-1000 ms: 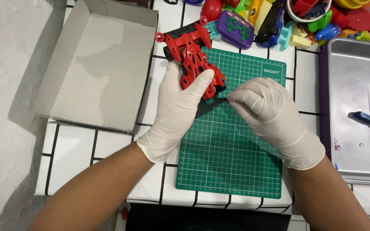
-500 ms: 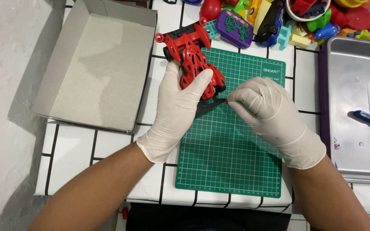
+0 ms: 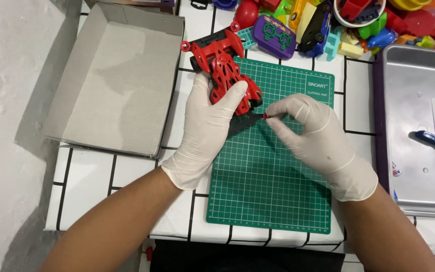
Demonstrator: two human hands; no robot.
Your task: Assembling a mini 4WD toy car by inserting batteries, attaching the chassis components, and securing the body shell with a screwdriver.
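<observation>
The right hand (image 3: 312,132) pinches a tiny red part (image 3: 265,116) between fingertips over the green cutting mat (image 3: 273,186). Just left, the left hand (image 3: 208,126) clasps the red toy race car (image 3: 223,75); beyond lies a toy pile (image 3: 328,25).

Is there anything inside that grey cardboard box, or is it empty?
Empty. The grey cardboard box lies open beside the green cutting mat, and only its bare grey bottom shows, with no toys or parts in it.
</observation>
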